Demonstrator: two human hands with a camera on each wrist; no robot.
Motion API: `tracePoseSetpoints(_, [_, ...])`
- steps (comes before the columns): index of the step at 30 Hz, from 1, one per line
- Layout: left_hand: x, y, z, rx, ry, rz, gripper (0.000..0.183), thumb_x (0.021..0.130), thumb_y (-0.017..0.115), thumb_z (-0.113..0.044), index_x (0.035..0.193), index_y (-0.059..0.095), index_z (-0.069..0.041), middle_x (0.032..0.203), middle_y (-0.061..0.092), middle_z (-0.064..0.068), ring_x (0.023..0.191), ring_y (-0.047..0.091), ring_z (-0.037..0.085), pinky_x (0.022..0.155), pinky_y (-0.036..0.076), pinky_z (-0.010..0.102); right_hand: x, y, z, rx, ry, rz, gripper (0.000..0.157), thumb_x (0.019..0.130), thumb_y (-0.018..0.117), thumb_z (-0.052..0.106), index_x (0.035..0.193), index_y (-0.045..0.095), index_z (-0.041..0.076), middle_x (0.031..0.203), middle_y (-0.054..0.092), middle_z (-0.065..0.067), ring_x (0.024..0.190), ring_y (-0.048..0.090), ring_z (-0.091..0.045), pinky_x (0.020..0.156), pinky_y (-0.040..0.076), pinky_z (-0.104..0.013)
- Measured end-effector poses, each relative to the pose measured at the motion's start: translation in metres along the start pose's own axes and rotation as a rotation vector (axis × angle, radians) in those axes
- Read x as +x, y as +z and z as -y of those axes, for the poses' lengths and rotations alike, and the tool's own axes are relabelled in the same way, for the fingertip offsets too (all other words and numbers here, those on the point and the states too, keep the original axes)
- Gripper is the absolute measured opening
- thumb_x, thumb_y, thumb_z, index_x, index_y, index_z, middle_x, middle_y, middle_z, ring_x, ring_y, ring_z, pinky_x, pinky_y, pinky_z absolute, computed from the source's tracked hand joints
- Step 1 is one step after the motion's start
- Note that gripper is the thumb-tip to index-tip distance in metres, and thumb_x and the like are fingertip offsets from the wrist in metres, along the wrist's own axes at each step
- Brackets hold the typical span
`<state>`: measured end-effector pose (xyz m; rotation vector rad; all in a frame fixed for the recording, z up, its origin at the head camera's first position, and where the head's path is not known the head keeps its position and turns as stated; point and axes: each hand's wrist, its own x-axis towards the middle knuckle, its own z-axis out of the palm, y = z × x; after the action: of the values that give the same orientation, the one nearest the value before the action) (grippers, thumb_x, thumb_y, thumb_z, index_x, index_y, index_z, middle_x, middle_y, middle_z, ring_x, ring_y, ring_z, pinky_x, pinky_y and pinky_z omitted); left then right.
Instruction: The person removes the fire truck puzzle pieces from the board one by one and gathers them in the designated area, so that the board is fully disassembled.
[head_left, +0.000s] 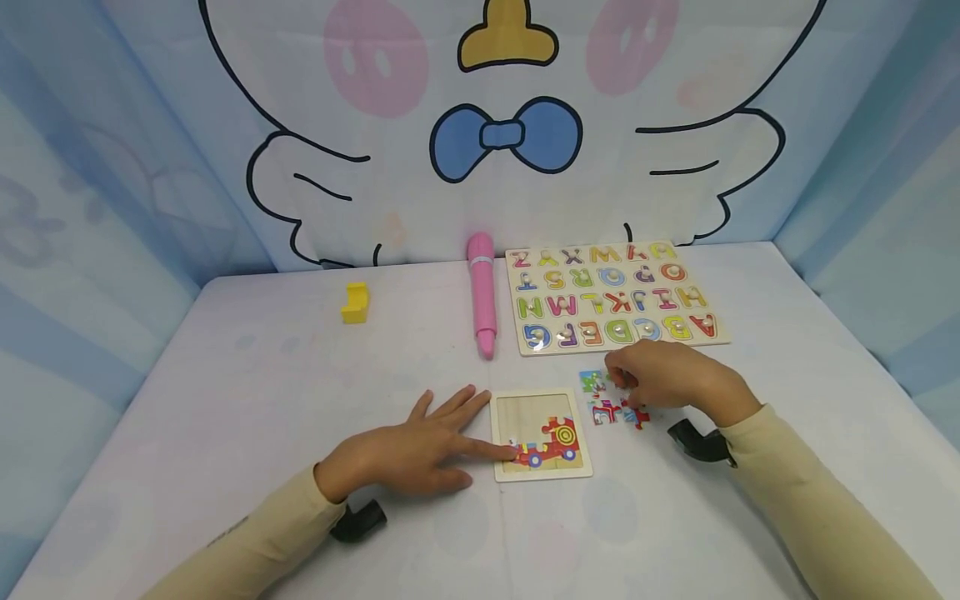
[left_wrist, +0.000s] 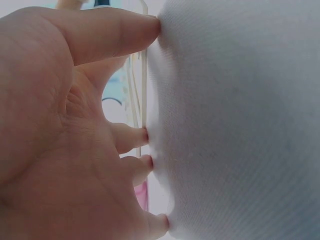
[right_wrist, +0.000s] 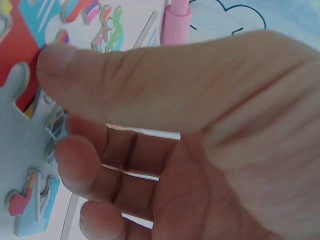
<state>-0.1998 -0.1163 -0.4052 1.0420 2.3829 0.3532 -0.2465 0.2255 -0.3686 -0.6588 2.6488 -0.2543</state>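
Note:
My left hand (head_left: 420,454) lies with fingers spread on the table, its index fingertip on the red end of a picture in a small square wooden puzzle board (head_left: 543,477). Inside the board, joined jigsaw pieces (head_left: 551,454) show a red vehicle with blue wheels. In the left wrist view, the left hand (left_wrist: 70,115) has its thumb and fingertips on the tabletop. To the board's right, my right hand (head_left: 667,375) bends its fingers over several loose jigsaw pieces (head_left: 603,411). In the right wrist view its thumb overlaps the edge of a red-and-blue jigsaw piece (right_wrist: 20,45); the index finger is mostly hidden.
Behind the right hand lies a wooden alphabet board (head_left: 555,343) with colourful letters. A thick pink pen-shaped object (head_left: 483,292) lies left of it. A small yellow block (head_left: 356,303) stands farther left. The printed cloth backdrop (head_left: 510,208) rises at the table's far edge.

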Motion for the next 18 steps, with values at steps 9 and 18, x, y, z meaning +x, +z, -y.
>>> tracePoseSetpoints(9, [0.0005, 0.0001, 0.0001, -0.002, -0.004, 0.002, 0.056, 0.1, 0.067, -0.027, 0.146, 0.049, -0.053, 0.172, 0.006, 0.006, 0.157, -0.007, 0.027, 0.118, -0.004, 0.068, -0.0012, -0.0006, 0.002, -0.005, 0.043, -0.022, 0.029, 0.083, 0.084, 0.01, 0.085, 0.056, 0.014, 0.075, 0.053, 0.0, 0.069, 0.05, -0.016, 0.061, 0.038, -0.031])
tracePoseSetpoints(18, [0.0001, -0.0002, -0.0011, 0.001, 0.0, 0.0, 0.057, 0.1, 0.067, -0.026, 0.147, 0.049, -0.052, 0.172, 0.006, 0.007, 0.157, -0.007, 0.028, 0.117, -0.004, 0.068, -0.004, -0.0071, -0.0007, 0.05, 0.021, -0.053, 0.023, 0.084, 0.083, 0.012, 0.092, 0.061, 0.012, 0.078, 0.054, 0.0, 0.073, 0.052, -0.017, 0.062, 0.042, -0.031])
